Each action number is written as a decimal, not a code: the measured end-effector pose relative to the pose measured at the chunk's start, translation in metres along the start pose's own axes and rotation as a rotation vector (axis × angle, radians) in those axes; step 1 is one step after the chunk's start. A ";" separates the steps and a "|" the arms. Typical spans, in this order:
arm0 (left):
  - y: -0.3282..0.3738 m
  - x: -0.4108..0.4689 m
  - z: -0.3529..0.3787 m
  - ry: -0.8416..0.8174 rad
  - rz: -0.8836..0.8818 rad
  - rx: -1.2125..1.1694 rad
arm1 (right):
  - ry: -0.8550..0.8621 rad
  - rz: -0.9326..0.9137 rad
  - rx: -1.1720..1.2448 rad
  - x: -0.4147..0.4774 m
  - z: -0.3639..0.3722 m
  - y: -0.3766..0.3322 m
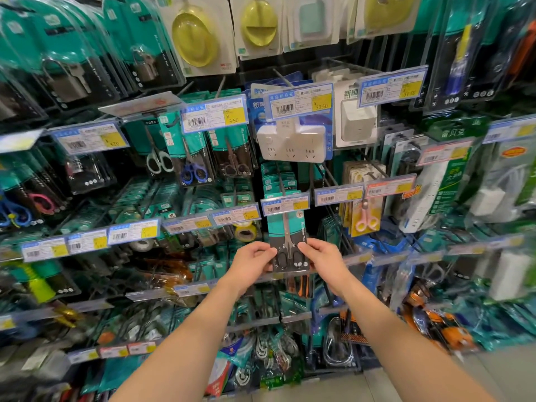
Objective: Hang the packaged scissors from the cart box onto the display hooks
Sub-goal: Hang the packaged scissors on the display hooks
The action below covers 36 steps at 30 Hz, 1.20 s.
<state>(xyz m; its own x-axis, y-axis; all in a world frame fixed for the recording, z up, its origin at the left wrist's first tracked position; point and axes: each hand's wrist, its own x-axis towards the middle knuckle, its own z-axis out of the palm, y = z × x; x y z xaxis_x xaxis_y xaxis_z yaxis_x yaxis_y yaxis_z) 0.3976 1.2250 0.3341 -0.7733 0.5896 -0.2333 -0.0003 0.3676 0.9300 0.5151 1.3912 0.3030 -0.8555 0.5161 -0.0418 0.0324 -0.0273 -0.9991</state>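
Observation:
A packaged pair of black-handled scissors (288,242) on a teal and black card hangs upright in front of the display, its top tucked behind a price tag (285,205) at the end of a hook (281,184). My left hand (253,264) pinches the pack's lower left edge. My right hand (322,258) pinches its lower right edge. More teal packs (278,177) hang on the same hook behind the tag. The cart box is out of view.
Hooks with price tags fill the wall: other scissors packs (191,161) up left, white power strips (293,143) above, pink scissors (366,216) to the right, tape rolls (243,232) to the left. Padlock packs (66,74) hang high left. The floor (435,381) shows lower right.

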 end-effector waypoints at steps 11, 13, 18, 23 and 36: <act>0.011 0.024 0.012 0.100 0.019 0.037 | 0.205 0.169 -0.072 0.055 0.009 -0.015; 0.008 0.022 0.010 0.104 0.030 0.075 | 0.214 0.180 -0.082 0.065 0.011 -0.019; 0.008 0.016 -0.002 0.102 0.044 0.249 | 0.212 0.233 -0.224 0.084 0.013 -0.022; 0.010 0.007 -0.006 0.097 0.063 0.418 | 0.216 0.220 -0.459 0.064 0.011 -0.026; -0.024 -0.064 -0.037 0.210 0.101 1.101 | -0.159 -0.054 -1.083 -0.016 0.089 -0.010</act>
<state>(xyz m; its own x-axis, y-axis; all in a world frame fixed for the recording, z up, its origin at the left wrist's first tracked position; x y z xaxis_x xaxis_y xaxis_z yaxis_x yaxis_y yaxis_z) 0.4237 1.1520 0.3370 -0.8297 0.5578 -0.0223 0.5478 0.8212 0.1597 0.4823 1.3073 0.3143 -0.9239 0.3755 -0.0739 0.3631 0.7991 -0.4792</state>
